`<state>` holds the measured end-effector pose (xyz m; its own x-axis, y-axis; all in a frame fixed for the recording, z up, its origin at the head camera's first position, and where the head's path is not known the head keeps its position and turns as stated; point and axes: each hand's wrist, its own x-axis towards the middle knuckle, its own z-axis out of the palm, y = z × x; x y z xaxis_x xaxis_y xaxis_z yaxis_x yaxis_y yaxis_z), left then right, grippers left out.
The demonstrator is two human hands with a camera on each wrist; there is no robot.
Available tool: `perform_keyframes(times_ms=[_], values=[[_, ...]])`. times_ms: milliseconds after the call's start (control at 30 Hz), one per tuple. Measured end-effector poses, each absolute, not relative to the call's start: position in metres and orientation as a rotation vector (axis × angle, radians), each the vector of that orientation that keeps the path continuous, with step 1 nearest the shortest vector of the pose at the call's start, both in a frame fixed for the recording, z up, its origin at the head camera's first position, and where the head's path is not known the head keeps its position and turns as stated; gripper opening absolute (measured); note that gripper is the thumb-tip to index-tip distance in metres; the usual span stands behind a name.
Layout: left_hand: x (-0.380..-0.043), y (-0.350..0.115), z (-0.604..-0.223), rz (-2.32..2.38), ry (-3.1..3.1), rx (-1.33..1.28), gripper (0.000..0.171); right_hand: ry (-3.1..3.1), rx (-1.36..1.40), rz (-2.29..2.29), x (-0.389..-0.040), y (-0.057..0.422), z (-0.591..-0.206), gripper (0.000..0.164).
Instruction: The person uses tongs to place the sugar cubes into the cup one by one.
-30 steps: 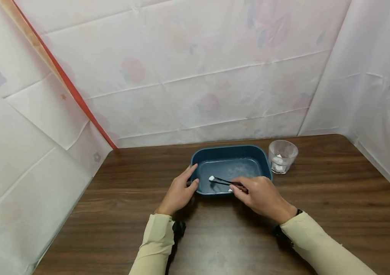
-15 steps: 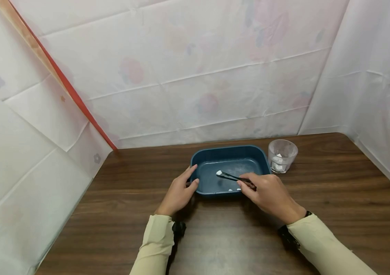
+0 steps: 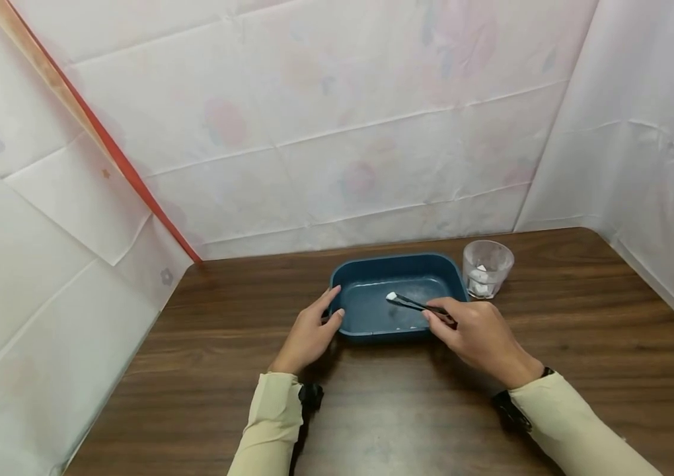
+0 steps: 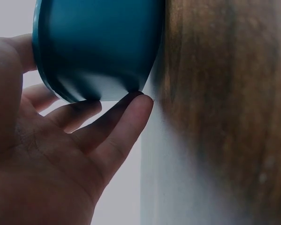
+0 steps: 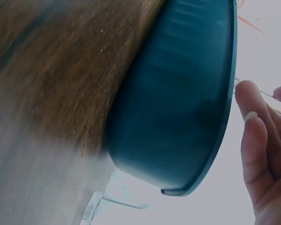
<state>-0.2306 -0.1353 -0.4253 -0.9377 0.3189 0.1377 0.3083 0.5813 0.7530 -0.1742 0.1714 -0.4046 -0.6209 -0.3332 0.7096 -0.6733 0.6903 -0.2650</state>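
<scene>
A blue rectangular basin [image 3: 396,260] stands on the wooden table. My left hand [image 3: 308,337] holds its left end, thumb and index finger over the rim; in the left wrist view the other fingers [image 4: 124,124] press against the outer wall. With my right hand [image 3: 480,334] I pinch black tweezers [image 3: 411,303] over the basin's right half. A small white piece [image 3: 392,297] sits between the tweezer tips, above the basin floor. In the right wrist view the right hand [image 5: 271,154] is beside the basin's rim, and the tweezers are mostly hidden.
A clear glass [image 3: 497,258] holding several white pieces [image 3: 480,283] stands just right of the basin, near the table's back edge. Small white bits lie by the basin's front wall. White printed cloth [image 3: 313,132] hangs around the table [image 3: 224,330] at the back and sides.
My right hand has moved right, carrying the tweezers and white piece from the basin's left-centre toward its right half. The left hand has stayed at the basin's left end.
</scene>
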Motion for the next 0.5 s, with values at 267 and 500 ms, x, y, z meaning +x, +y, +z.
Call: perform_keyframes(times_ms=[267,500], values=[[-0.23,-0.135,-0.426,1.317,2.798,0.561,0.052,-2.244,0.733,0.69,-0.171,0.179,-0.402,0.016],[-0.229,-0.135,-0.425,1.309,2.792,0.55,0.052,-2.187,0.756,0.657,-0.173,0.185,-0.397,0.016]])
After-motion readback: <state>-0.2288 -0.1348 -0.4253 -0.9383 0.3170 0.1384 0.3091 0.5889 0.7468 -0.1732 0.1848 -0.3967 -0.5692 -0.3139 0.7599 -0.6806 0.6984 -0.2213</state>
